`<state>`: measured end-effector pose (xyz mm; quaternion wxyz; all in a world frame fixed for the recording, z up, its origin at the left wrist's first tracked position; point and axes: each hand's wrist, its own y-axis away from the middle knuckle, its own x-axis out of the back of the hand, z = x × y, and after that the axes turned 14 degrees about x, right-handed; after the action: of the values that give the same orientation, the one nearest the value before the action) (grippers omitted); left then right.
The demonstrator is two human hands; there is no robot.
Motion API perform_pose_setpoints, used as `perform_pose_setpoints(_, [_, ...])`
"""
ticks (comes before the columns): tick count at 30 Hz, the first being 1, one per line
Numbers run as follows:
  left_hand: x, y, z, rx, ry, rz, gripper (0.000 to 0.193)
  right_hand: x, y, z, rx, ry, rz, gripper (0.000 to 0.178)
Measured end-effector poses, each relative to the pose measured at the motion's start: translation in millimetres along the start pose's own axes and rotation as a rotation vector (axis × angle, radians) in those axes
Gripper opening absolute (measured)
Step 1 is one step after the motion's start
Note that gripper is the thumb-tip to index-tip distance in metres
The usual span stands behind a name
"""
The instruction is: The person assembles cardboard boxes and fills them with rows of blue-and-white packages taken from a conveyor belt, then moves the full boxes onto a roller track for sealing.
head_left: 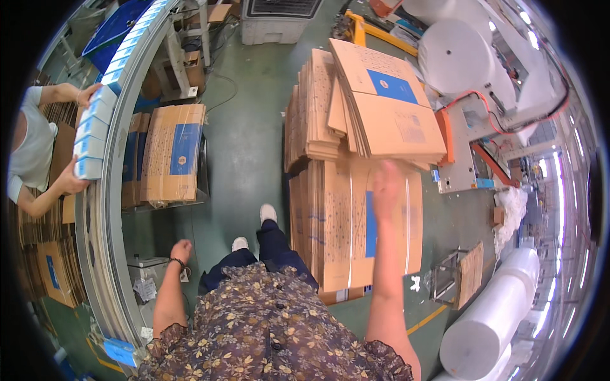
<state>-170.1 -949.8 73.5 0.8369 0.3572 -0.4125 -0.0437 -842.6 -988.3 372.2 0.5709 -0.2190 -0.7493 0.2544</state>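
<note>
My right hand (386,189) reaches over the front of a tall stack of flattened cardboard cartons, smeared by motion, so its fingers cannot be made out. It is nearest the lower edge of the loose top cartons (387,127), which lie askew and carry a blue printed panel. Below them stands a bundle of flat cartons (337,222) bound with white straps. My left hand (182,249), with a dark band at the wrist, hangs at my left side. Its fingers look curled in, with nothing visible in them.
On the left runs a conveyor (121,120) with a row of small white-and-blue boxes (94,133) held by another person's hands. More flat cartons (171,152) lean beside it. A yellow pallet jack (358,28), a machine with white rolls, and large wrapped rolls (486,320) are on the right.
</note>
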Motion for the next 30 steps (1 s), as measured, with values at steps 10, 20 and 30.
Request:
perform_pose_setpoints(10, [-45.6, 47.1, 90.2, 0.255, 0.37, 0.121, 0.022, -148.6, -119.4, 92.5, -0.015, 0.199, -0.444, 0.069])
perform_pose_setpoints(20, [-42.9, -12.0, 148.3, 0.489, 0.068, -0.148, 0.03, -138.0, -208.9, 38.7, 0.339, 0.104, -0.653, 0.087])
perform_pose_setpoints(30, [138.2, -188.2, 318.8, 0.068, 0.508, 0.181, 0.025, -171.1, -482.2, -80.4, 0.39, 0.108, -0.198, 0.036])
